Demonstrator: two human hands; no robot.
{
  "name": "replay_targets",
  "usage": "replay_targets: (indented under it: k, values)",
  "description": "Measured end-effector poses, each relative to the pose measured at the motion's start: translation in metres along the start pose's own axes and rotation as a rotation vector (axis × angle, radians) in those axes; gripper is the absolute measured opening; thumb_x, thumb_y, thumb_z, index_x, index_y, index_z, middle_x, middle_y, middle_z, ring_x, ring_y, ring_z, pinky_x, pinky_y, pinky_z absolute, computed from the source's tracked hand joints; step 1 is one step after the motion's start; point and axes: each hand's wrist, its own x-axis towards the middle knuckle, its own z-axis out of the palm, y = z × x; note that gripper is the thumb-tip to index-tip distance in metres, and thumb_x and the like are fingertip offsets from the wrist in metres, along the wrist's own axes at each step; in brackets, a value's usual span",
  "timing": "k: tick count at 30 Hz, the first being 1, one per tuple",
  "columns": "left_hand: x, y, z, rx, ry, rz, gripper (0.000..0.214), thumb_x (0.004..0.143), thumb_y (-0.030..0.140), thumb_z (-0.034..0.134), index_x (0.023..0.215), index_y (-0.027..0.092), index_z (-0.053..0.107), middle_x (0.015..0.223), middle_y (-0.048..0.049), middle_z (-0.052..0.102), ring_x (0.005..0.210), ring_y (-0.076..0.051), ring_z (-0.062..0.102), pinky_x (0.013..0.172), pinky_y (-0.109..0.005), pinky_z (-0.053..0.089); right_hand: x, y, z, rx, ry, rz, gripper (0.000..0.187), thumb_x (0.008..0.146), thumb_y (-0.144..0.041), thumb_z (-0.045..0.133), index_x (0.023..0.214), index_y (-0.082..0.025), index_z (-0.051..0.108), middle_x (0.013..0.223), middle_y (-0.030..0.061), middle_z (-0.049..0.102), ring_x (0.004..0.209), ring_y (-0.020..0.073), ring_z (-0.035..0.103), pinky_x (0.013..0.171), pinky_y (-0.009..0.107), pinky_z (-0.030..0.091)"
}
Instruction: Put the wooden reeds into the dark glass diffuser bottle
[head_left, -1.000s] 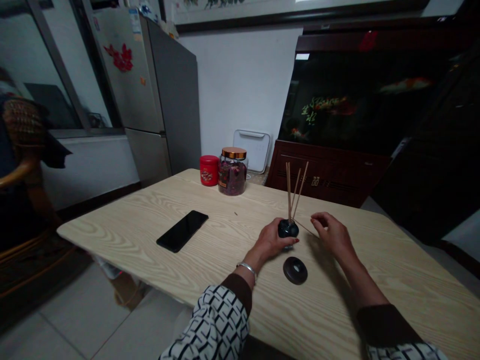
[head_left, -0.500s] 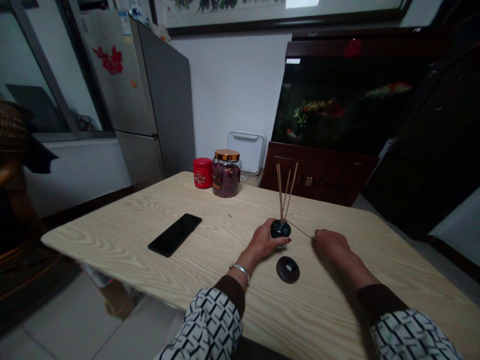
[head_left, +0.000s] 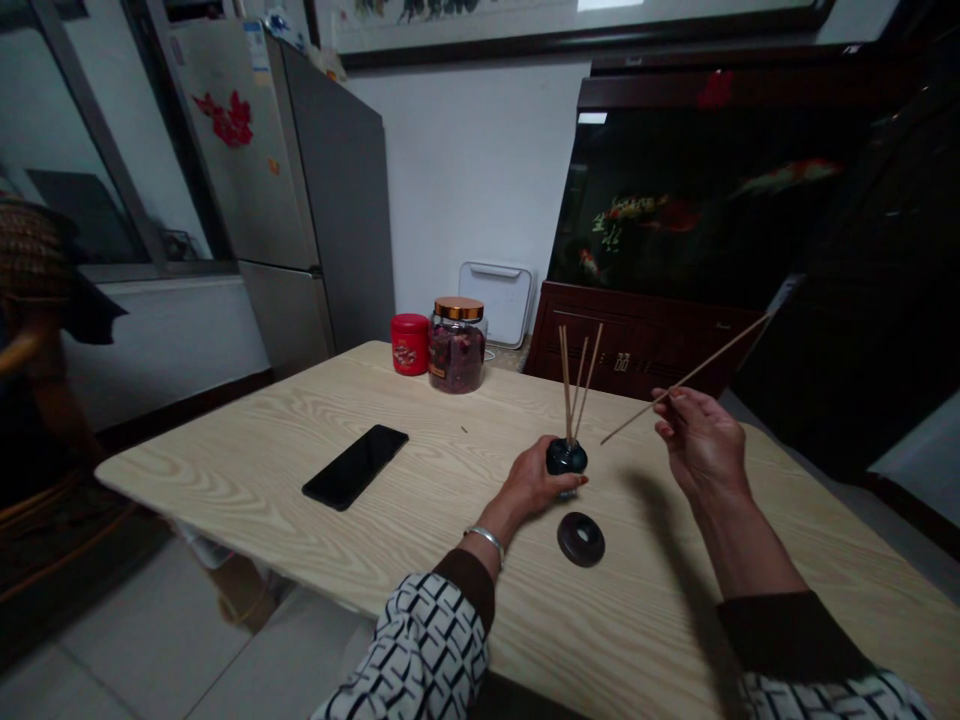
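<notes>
My left hand [head_left: 536, 480] is wrapped round a small dark glass diffuser bottle [head_left: 568, 457] on the table. Several thin reed sticks [head_left: 576, 385] stand upright in its neck, leaning slightly apart. To the right, my right hand [head_left: 701, 435] is raised above the tabletop and pinches one loose reed stick [head_left: 716, 355] between thumb and fingers. That stick slants, its lower tip just right of the bottle and its upper end pointing up to the right. A dark round ring-shaped lid [head_left: 581, 539] with a hole in its middle lies in front of the bottle.
A black phone [head_left: 356, 467] lies on the wooden table [head_left: 247, 450] at the left. A red canister [head_left: 410, 345] and a glass jar with a copper-coloured lid [head_left: 457, 350] stand at the back edge. Behind are a fridge [head_left: 341, 200] and a fish tank [head_left: 675, 210].
My right hand has lifted off the tabletop and turned, bringing the loose reed stick up to a slant. My left hand stays on the bottle.
</notes>
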Motion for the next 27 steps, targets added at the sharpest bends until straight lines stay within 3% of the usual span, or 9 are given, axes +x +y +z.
replay_targets:
  k: [4,11,18,24,27]
  values:
    - [0.000,-0.001,0.000,-0.004,0.000,0.008,0.060,0.068,0.044,0.082,0.117,0.018,0.060,0.103,-0.0080,0.067,0.092,-0.023,0.063,0.083,-0.036,0.051,-0.009,0.007,0.018,0.012,-0.019,-0.039,0.025,0.063,-0.028,0.080,0.080,-0.016,0.066,0.082,0.0063,0.072,0.065,0.0102,0.061,0.044,0.015,0.039]
    - [0.001,-0.003,0.001,0.005,0.017,0.011,0.060,0.065,0.045,0.084,0.115,0.018,0.061,0.098,-0.0071,0.067,0.089,-0.022,0.062,0.082,-0.036,0.051,-0.013,0.025,0.029,-0.115,-0.073,-0.122,0.022,0.071,-0.032,0.075,0.083,-0.017,0.063,0.083,0.0057,0.072,0.065,0.0118,0.061,0.047,0.019,0.041]
    - [0.001,-0.005,0.002,0.009,0.014,0.038,0.061,0.067,0.046,0.082,0.118,0.018,0.060,0.101,-0.0077,0.068,0.091,-0.022,0.062,0.081,-0.035,0.050,-0.017,0.042,0.028,-0.330,-0.247,-0.143,0.024,0.078,-0.038,0.069,0.089,-0.018,0.062,0.088,0.0062,0.071,0.068,0.0138,0.061,0.051,0.022,0.042]
    - [0.002,-0.004,0.002,0.050,0.008,0.012,0.061,0.068,0.043,0.081,0.119,0.018,0.059,0.103,-0.0073,0.068,0.092,-0.023,0.063,0.081,-0.033,0.048,-0.028,0.059,0.021,-0.649,-0.412,-0.195,0.022,0.080,-0.040,0.064,0.082,-0.018,0.064,0.081,0.0044,0.067,0.075,0.0179,0.060,0.073,0.032,0.048]
    - [0.002,-0.003,0.001,0.047,-0.004,-0.005,0.062,0.068,0.041,0.081,0.120,0.019,0.059,0.105,-0.0069,0.069,0.095,-0.023,0.063,0.082,-0.032,0.048,-0.032,0.065,0.015,-0.718,-0.456,-0.172,0.021,0.081,-0.040,0.062,0.081,-0.019,0.064,0.083,0.0049,0.068,0.077,0.0198,0.061,0.077,0.034,0.048]
